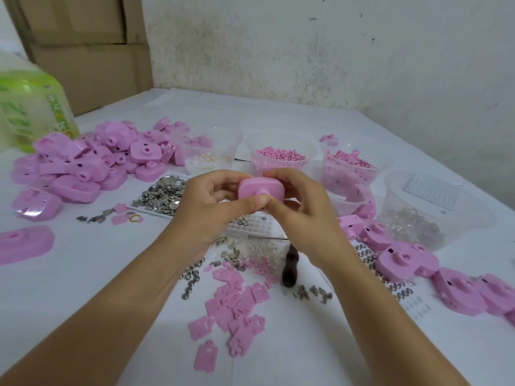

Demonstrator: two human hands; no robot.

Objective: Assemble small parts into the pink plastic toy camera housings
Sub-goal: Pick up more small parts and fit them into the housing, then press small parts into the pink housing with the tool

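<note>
Both hands are up over the middle of the white tabletop (97, 274), working on one pink plastic toy camera housing (255, 188). The left hand (211, 201) has its fingers curled round the housing's left end, and the right hand (301, 207) grips the right end. The two thumbs meet at the stubby lens barrel on the near face. I'd say a small part is being pressed or seated there, though the part itself is hidden under the thumbs.

Plenty looks left to do. A big heap of pink camera housings (92, 160) lies to the far left, and a smaller cluster of pink housings (404, 260) sits by the right forearm. I cannot tell which lot is finished. My guess is the small cluster is the done one, which would put the job at an early stage.

The supplies are far from used up:
- Flat pink plastic plates (237, 307) are scattered between the forearms.
- A white tray of small silvery metal pieces (164, 196) sits just beyond the left hand.
- A clear plastic tub of tiny pink bits (281, 156) stands behind the hands.

A dark wooden-handled tool (289, 263) lies untouched under the right wrist.
</note>
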